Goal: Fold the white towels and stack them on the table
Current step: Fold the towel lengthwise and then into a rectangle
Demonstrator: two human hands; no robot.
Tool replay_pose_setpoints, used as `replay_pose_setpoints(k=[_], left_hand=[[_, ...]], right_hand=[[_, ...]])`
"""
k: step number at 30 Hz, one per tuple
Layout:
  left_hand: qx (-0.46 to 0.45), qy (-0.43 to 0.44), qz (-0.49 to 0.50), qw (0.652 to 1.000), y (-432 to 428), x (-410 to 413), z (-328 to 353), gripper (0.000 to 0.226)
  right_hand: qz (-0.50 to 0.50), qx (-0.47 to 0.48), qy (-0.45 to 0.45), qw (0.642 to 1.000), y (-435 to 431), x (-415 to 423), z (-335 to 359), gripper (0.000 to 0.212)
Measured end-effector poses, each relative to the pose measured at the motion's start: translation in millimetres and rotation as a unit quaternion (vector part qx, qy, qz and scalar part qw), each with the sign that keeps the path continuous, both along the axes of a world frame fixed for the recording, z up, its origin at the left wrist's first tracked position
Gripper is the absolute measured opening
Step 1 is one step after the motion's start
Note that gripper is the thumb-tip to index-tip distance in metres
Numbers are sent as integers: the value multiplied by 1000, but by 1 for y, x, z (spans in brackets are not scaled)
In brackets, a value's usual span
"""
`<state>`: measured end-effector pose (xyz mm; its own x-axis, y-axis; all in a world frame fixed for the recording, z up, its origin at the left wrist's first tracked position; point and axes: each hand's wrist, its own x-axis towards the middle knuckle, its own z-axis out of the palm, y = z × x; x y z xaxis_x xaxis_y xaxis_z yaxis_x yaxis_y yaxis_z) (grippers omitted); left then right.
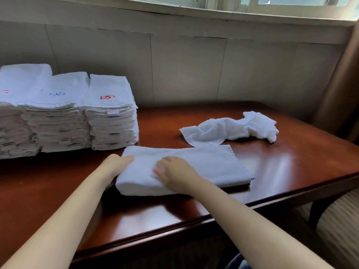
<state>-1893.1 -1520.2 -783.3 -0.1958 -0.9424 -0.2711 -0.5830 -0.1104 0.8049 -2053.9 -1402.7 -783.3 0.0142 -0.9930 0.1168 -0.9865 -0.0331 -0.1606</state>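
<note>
the folded towel (pixel 209 164) lies near the table's (pixel 291 171) front edge. the left hand (pixel 114 166) grips its left end, thumb on top; the right hand (pixel 174 171) presses flat on it. a crumpled towel (pixel 233 129) lies just behind, and towel stacks (pixel 77 117) stand to the left.

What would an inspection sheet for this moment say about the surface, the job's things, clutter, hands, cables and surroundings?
Surface: glossy reddish-brown wooden table, with glare on the right part.
Job's things: folded towel lying near the front edge; crumpled towel just behind it, not yet folded; three stacks of folded towels side by side at the left rear.
Clutter: nothing seen.
Hands: left hand grips the folded towel's left end, thumb on top; right hand rests flat on top of it.
Cables: nothing seen.
Surroundings: panelled wall behind the table, window above, curtain at right, striped chair at lower right.
</note>
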Motion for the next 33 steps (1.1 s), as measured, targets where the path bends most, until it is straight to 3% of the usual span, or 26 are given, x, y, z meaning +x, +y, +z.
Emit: replay_pose_setpoints(k=[2,4,5,7,9,12,14,17,19,21,23,25,28,30,33], left_hand=[[-6,12,3,1000,1,1,11,27],[-16,25,4,1000,5,2,21,20],[-20,40,3,999,8,3,26,17],[-17,111,-3,994,15,3,36,15],[0,188,-12,982,22,3,46,15],[-35,268,-1,963,28,6,55,8],[-121,315,-3,941,30,9,62,42],[-174,327,-216,903,40,18,78,100],[-73,293,-340,891,44,30,78,102],[76,274,-390,876,42,41,72,71],[131,271,-385,872,37,49,65,45],[105,220,-365,898,29,54,58,39],[9,-46,-270,962,20,59,38,26],[-21,-168,-203,964,15,64,24,29],[13,-154,-217,964,11,73,18,32]], right_hand=[[68,15,-18,997,3,28,-5,67],[56,30,-29,998,9,51,-13,101],[25,12,-25,999,10,58,-15,105],[-49,-61,-8,997,8,63,-14,93],[-85,-127,-34,988,4,59,-4,66],[-92,-158,-261,948,4,42,29,27],[-89,-152,-470,865,9,26,60,13],[-55,-137,-700,699,20,-2,93,27],[-18,-143,-786,601,22,-14,103,43],[-57,-161,-817,550,17,-22,103,35],[-141,-187,-793,563,8,-32,94,40],[-218,-205,-747,594,1,-47,73,38],[-336,-120,-702,617,3,-69,35,37],[-392,-74,-648,649,5,-81,17,37],[-404,-71,-594,691,2,-93,6,36]])
